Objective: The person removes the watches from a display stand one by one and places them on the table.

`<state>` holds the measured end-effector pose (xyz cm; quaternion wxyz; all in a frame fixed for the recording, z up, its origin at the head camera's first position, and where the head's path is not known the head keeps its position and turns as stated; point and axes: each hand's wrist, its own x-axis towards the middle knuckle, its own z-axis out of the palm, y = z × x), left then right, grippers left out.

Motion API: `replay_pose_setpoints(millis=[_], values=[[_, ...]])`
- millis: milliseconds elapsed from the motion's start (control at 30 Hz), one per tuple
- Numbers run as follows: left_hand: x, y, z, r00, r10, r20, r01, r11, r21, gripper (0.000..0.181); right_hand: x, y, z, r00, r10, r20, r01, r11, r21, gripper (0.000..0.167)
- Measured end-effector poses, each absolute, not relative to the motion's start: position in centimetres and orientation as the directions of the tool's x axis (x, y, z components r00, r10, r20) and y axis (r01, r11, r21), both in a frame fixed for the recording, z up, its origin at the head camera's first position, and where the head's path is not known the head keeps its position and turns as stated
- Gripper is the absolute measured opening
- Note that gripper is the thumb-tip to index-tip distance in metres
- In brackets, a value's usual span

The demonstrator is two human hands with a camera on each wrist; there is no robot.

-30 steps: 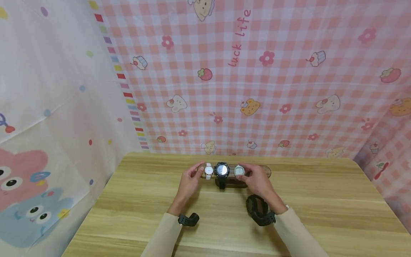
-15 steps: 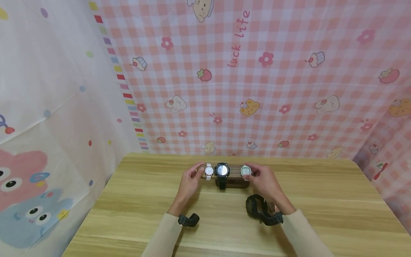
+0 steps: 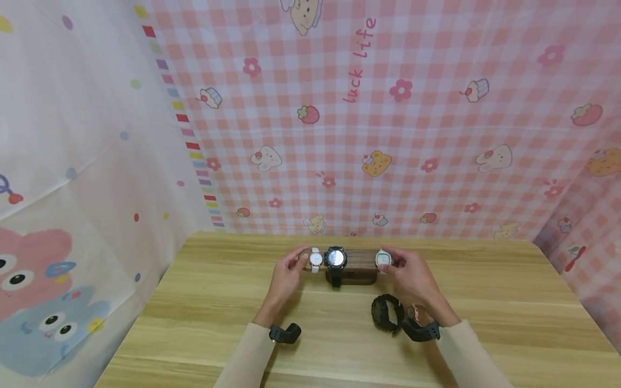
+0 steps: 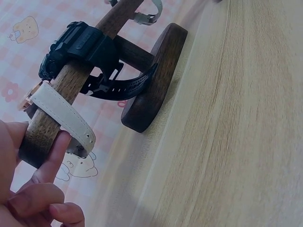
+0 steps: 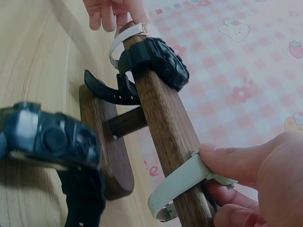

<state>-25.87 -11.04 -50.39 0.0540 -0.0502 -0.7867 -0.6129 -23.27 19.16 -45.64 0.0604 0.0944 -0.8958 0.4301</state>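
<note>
A dark wooden watch stand (image 3: 359, 260) has a horizontal bar joined by a post to an oval base (image 4: 158, 80). My left hand (image 3: 286, 272) pinches the bar's left end between thumb and index finger, beside a white-strapped watch (image 4: 61, 111). To the right of that hangs a chunky black watch (image 3: 336, 258), its strap looped round the bar with one end dangling. My right hand (image 3: 409, 275) pinches the case of a pale green watch (image 5: 184, 182) between thumb and fingers. Its strap goes round the bar near the right end. The case's far side is hidden by my fingers.
Another black watch (image 3: 387, 313) stands on the wooden table (image 3: 330, 345) in front of the stand. Beside it, a rose-gold watch (image 3: 415, 313) is partly hidden by my right wrist's black band (image 3: 421, 330). A pink checked cloth (image 3: 339, 178) hangs behind the table.
My right hand has moved to the right along the bar with the pale green watch, away from the black watch. The left hand keeps its grip on the bar's end.
</note>
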Motion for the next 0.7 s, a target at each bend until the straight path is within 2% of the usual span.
replay_pose_setpoints(millis=[700], values=[[-25.7,-10.9,-50.3,-0.991,-0.002,0.135,0.131,0.235,0.963,0.032,-23.0,21.1,-45.6,-0.976,-0.06,0.211,-0.202,0.621,-0.757,0.045]])
